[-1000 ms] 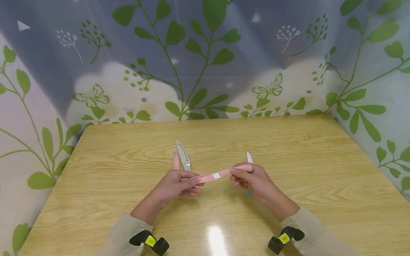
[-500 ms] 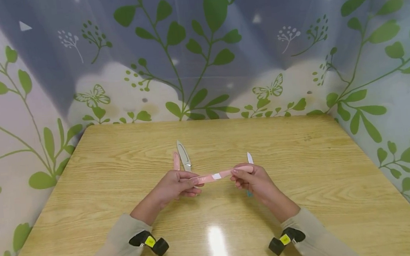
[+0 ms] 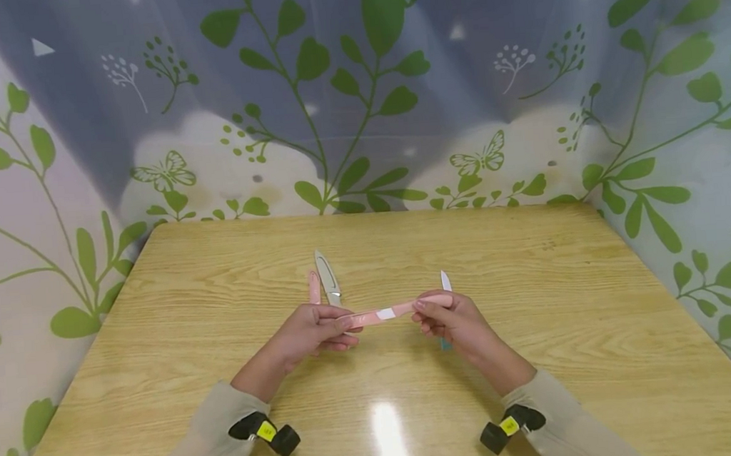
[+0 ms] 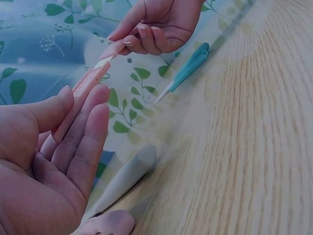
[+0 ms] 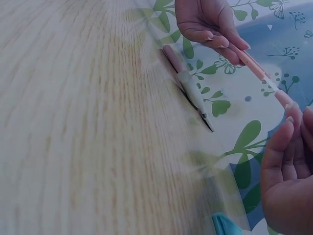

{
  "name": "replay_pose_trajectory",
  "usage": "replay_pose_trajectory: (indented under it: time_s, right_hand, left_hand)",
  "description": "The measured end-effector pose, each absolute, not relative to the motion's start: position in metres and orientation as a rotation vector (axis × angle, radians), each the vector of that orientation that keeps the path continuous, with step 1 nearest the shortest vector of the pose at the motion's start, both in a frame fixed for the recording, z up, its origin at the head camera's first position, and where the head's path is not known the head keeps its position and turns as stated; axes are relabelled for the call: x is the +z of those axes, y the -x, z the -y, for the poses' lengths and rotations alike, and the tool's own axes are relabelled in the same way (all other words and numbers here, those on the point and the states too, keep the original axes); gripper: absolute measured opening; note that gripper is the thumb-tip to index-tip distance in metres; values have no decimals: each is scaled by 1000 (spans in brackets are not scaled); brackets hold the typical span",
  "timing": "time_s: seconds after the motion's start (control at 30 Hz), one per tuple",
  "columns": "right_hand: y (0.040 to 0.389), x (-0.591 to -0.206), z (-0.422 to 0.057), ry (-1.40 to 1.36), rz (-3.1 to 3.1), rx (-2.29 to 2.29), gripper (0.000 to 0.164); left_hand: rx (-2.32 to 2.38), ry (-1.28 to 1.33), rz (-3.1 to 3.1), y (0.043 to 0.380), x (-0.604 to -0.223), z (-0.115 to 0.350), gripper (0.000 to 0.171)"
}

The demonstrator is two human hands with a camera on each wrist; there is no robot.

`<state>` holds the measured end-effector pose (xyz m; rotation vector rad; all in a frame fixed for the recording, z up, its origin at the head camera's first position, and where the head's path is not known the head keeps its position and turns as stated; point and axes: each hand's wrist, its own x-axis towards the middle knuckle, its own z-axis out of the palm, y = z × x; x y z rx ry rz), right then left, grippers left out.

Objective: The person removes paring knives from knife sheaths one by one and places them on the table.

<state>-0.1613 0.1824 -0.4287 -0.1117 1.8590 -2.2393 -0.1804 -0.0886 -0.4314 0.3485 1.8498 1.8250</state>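
Between the two hands, above the table (image 3: 377, 377), a pink knife (image 3: 404, 307) lies almost level, partly inside its pink sheath (image 3: 365, 319). A short stretch of white blade (image 3: 386, 314) shows between sheath and handle. My left hand (image 3: 306, 331) pinches the sheath between thumb and fingers, clearest in the left wrist view (image 4: 78, 100). My right hand (image 3: 460, 323) pinches the handle near the blade. Behind the right hand lies a teal-handled knife (image 4: 190, 67) with a bare white blade (image 3: 445, 280), partly hidden in the head view.
Just beyond the left hand, a light grey knife (image 3: 327, 274) in a slotted sheath lies on the table beside another pink piece (image 3: 314, 287), whose near part is covered by the hand in the head view. A leaf-patterned curtain (image 3: 359, 150) borders the table's back and sides.
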Motion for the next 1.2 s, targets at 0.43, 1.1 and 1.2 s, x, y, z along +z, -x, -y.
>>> replay_pose_trajectory:
  time_s: [0.43,1.1,1.2]
  right_hand:
    - [161,-426,-182,93,-1865,-2232,9]
    - [164,-430,-185,123,-1875,-2212,8]
    - [164,-430,-185,111,-1872,-2218,8]
  left_hand:
    - [1826,-348,-1849,179,-433,92,32]
    - [1821,-293,-1866,178,-434,96,32]
    - [1814,-299,-1871,179,-435,97,33]
